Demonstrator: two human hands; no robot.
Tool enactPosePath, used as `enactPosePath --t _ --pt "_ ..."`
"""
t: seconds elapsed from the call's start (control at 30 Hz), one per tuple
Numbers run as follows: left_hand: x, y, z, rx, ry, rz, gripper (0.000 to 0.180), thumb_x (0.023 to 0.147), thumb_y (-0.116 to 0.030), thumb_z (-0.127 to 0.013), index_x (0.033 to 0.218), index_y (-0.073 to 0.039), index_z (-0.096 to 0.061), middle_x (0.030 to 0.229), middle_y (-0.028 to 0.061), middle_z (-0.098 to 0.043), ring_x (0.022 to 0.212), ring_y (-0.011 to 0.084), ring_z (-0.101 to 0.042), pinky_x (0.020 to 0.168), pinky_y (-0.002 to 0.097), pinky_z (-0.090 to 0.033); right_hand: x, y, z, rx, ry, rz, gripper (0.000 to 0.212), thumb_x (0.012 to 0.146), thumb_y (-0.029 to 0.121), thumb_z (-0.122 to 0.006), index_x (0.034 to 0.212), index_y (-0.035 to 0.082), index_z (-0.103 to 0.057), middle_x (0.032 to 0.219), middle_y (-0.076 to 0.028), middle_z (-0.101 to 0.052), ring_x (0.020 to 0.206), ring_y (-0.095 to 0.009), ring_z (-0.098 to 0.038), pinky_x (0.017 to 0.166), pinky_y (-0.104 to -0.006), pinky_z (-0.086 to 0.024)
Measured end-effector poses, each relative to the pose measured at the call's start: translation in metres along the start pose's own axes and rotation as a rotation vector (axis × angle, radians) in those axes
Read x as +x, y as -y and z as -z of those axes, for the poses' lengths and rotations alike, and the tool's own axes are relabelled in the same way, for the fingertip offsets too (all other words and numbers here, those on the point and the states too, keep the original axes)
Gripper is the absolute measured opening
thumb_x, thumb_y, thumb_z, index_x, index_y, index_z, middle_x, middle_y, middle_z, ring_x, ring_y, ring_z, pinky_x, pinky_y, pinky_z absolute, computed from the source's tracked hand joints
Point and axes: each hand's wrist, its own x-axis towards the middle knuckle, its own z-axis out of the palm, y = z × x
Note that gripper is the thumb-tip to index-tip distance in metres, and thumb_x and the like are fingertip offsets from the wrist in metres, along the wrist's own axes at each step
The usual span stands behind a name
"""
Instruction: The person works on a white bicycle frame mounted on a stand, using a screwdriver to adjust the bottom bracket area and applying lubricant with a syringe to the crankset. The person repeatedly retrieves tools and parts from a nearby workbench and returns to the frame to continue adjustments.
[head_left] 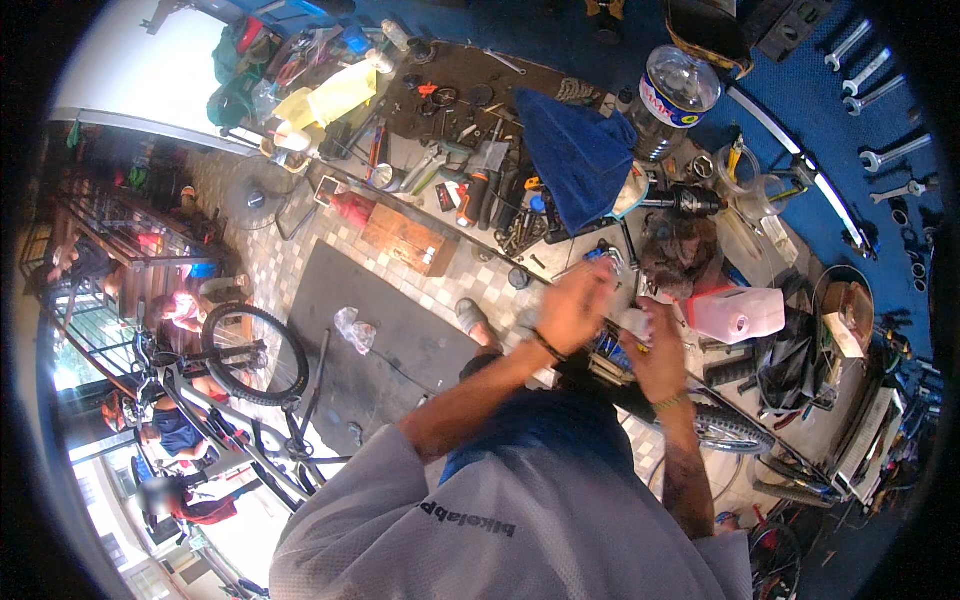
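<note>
My right hand [660, 360] is closed around a small whitish object [635, 321] whose kind I cannot make out. To its left, my left hand [575, 308] is smeared by motion, so its fingers do not show clearly. Both hands are close together over the front edge of a cluttered workbench [468, 238]. A blue cloth [575, 160] lies draped just beyond them. Right of my right hand, a whitish-pink plastic jug [738, 314] lies on its side, and a crumpled brown rag [680, 250] sits behind it.
A large clear bottle [680, 90] stands at the back of the bench. Wrenches [868, 72] hang on the blue wall at the right. A wooden box [408, 240] and a dark mat [385, 305] are at the left, near a bicycle wheel [255, 354]. Other people are at the far left.
</note>
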Motion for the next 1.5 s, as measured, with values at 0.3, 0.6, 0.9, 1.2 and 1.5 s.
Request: enactPosePath --t 0.3,0.6,0.9,1.2,1.5 --pt "0.193 0.147 0.172 0.652 -0.188 -0.005 0.017 0.096 -0.015 -0.069 0.112 -0.010 -0.074 0.106 0.0171 -0.074 0.104 0.0419 -0.071 0.087 0.0511 -0.058 0.054 -0.002 -0.086 -0.297 -0.090 0.050 0.054 0.089 0.016 -0.080 0.140 0.016 -0.062 0.135 -0.014 -0.057 0.105 -0.037 -0.070 0.085 -0.0478 -0.061" --pt "0.283 0.202 0.166 1.132 0.089 -0.176 0.017 0.091 -0.020 -0.071 0.103 -0.010 -0.077 0.111 0.0114 -0.074 0.111 0.0330 -0.071 0.096 0.0482 -0.055 -0.019 0.011 -0.074 -0.092 -0.235 -0.240 0.049 0.092 0.016 -0.079 0.138 0.010 -0.065 0.132 -0.018 -0.058 0.115 -0.040 -0.067 0.093 -0.0480 -0.060" --pt "0.269 0.174 0.190 0.828 -0.075 -0.186 0.018 0.085 -0.025 -0.079 0.097 -0.012 -0.076 0.100 0.0076 -0.075 0.099 0.0310 -0.072 0.089 0.0464 -0.049 -0.027 0.049 -0.088 0.022 -0.396 -0.208 0.041 0.089 0.006 -0.081 0.129 0.004 -0.069 0.120 -0.018 -0.066 0.091 -0.030 -0.067 0.079 -0.0387 -0.057" --pt "0.120 -0.073 0.250 -0.252 -0.181 0.269 0.017 0.094 -0.007 -0.083 0.106 -0.001 -0.073 0.085 -0.0018 -0.072 0.075 0.0024 -0.061 0.068 0.0203 -0.047 0.040 0.096 -0.079 0.119 -0.311 0.009 0.038 0.091 0.002 -0.077 0.128 0.004 -0.070 0.116 -0.014 -0.066 0.077 -0.020 -0.065 0.065 -0.0340 -0.053" --pt "0.073 -0.121 0.257 -0.532 -0.248 0.299 0.012 0.096 -0.005 -0.079 0.106 0.000 -0.073 0.089 -0.0001 -0.073 0.077 0.0046 -0.063 0.069 0.0209 -0.047 0.059 0.112 -0.072 0.154 -0.151 0.151 0.039 0.093 0.004 -0.077 0.131 0.007 -0.069 0.120 -0.011 -0.067 0.082 -0.021 -0.066 0.071 -0.0363 -0.057"
